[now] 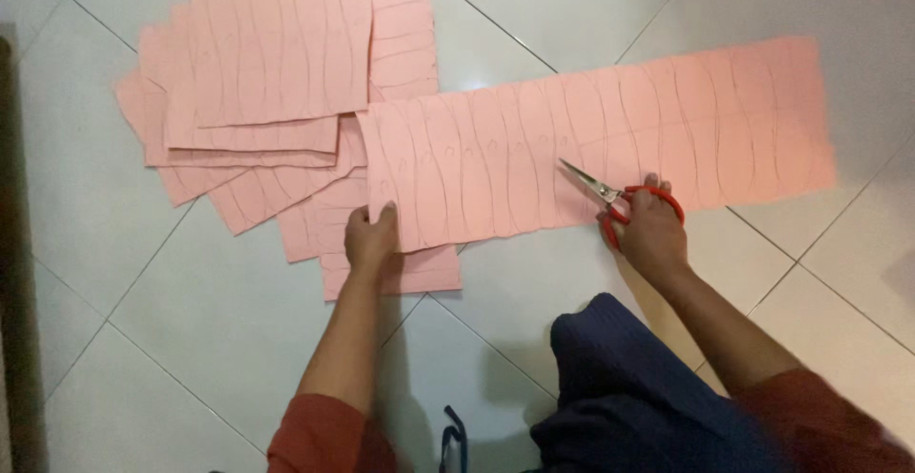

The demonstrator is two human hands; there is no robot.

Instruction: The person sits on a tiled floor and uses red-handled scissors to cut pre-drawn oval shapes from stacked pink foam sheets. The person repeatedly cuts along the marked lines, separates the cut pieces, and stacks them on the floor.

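Two hands work: left hand point(370, 237) pins pink sheet point(591, 144); right hand point(651, 230) grips red scissors point(620, 197), blades closed—unpinned paper beyond them could slip, skewing the cut.

Left hand point(370, 237) pressed flat, fingers spread; right hand point(650, 228) curled, fingers closed

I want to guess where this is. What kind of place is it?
Probably a room at home: the person sits on a floor of large pale glossy tiles, cutting a long pink paper sheet with pencilled wavy lines using red-handled metal scissors.
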